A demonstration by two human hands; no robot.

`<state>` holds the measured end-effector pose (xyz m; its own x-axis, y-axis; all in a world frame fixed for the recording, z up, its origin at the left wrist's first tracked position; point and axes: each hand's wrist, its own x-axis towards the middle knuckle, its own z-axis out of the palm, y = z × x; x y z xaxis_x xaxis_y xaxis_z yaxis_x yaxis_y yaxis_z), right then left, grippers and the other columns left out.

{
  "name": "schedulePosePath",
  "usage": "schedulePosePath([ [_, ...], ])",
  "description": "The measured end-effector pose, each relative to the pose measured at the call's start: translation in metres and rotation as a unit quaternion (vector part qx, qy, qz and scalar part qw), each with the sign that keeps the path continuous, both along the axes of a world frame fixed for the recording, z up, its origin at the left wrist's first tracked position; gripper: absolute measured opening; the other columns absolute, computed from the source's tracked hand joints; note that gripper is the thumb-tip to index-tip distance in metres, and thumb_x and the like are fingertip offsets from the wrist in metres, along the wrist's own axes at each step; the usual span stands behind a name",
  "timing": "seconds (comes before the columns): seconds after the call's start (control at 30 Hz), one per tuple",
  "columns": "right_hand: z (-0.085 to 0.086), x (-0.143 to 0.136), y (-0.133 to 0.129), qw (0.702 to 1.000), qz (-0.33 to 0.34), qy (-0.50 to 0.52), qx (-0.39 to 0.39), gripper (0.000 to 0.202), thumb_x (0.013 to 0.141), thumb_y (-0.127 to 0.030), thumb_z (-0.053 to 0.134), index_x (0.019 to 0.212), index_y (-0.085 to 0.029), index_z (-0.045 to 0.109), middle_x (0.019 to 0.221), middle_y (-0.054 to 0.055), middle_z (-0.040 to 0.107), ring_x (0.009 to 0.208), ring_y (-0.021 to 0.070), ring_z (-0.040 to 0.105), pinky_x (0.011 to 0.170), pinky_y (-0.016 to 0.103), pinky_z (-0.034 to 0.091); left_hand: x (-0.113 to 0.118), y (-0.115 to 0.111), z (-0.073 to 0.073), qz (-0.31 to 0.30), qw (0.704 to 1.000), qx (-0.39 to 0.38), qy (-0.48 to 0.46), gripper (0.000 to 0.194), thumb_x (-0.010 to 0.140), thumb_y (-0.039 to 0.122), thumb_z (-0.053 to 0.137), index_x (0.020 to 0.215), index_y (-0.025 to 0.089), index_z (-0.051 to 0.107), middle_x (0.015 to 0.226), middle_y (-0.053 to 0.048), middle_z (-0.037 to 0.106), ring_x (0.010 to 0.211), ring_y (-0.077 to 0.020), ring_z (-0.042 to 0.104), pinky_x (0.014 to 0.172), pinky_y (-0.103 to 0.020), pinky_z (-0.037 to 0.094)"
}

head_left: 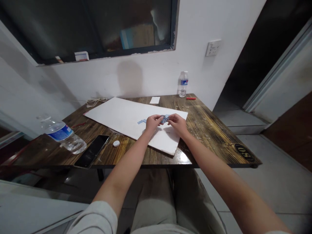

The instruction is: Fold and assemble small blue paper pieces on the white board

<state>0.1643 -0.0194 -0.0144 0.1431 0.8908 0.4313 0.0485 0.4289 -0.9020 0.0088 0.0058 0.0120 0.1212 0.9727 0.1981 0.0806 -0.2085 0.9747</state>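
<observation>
Both hands meet above the right part of a white board (122,112) lying on the table. Between their fingertips is a small blue-and-white piece (165,119); its exact kind is too small to make out. My left hand (154,123) pinches it from the left, and my right hand (177,123) pinches it from the right. Left of my left hand, a flat blue ladder-like shape (141,122) rests on the board, partly hidden by the fingers. I cannot tell whether the two blue shapes are joined.
A large water bottle (64,135), a black phone (94,151) and a white cap (116,143) are at the left on the wooden table (207,136). Behind the board are a white cable (96,101), a paper slip (154,100), a small bottle (183,85) and a red stick (191,98).
</observation>
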Motion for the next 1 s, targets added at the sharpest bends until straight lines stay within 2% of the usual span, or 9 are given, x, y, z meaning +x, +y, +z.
schedulePosePath([
  [0.2,0.002,0.0002,0.0,1.0,-0.003,-0.021,0.003,0.032,0.068,-0.047,0.073,0.084,-0.02,0.065,0.076,0.002,0.068,0.06,0.0152,0.063,0.062,0.033,0.053,-0.0004,-0.0012,0.0003,-0.021,1.0,-0.013,-0.016,0.028,0.069,0.038,0.078,0.083,0.014,0.073,0.071,-0.006,0.071,0.056,-0.0136,0.064,0.055,-0.026,0.048],
  [0.43,0.0004,0.0013,0.003,1.0,-0.015,0.022,0.003,0.044,0.06,-0.056,0.079,0.074,-0.019,0.06,0.065,0.0,0.064,0.057,0.0148,0.062,0.057,0.029,0.049,0.0011,-0.0046,0.0026,-0.057,0.997,-0.049,-0.027,0.033,0.068,0.04,0.08,0.085,0.012,0.072,0.073,-0.007,0.072,0.058,-0.0141,0.066,0.056,-0.025,0.049],
  [0.77,-0.002,0.0043,0.0056,0.999,-0.033,-0.003,0.02,0.035,0.064,-0.051,0.078,0.072,-0.02,0.064,0.065,0.0,0.064,0.06,0.0148,0.059,0.06,0.029,0.048,-0.0001,-0.0061,0.0022,-0.09,0.993,-0.07,-0.029,0.037,0.065,0.04,0.083,0.085,0.01,0.073,0.076,-0.01,0.073,0.058,-0.0151,0.067,0.056,-0.026,0.05],
  [1.0,0.0042,0.005,0.0019,0.999,-0.037,0.026,0.007,0.039,0.054,-0.047,0.083,0.067,-0.019,0.059,0.06,-0.002,0.061,0.056,0.0133,0.055,0.055,0.027,0.045,-0.0005,-0.007,0.0029,-0.122,0.988,-0.083,-0.038,0.042,0.059,0.041,0.087,0.082,0.009,0.073,0.074,-0.012,0.073,0.06,-0.0188,0.069,0.056,-0.028,0.051],
])
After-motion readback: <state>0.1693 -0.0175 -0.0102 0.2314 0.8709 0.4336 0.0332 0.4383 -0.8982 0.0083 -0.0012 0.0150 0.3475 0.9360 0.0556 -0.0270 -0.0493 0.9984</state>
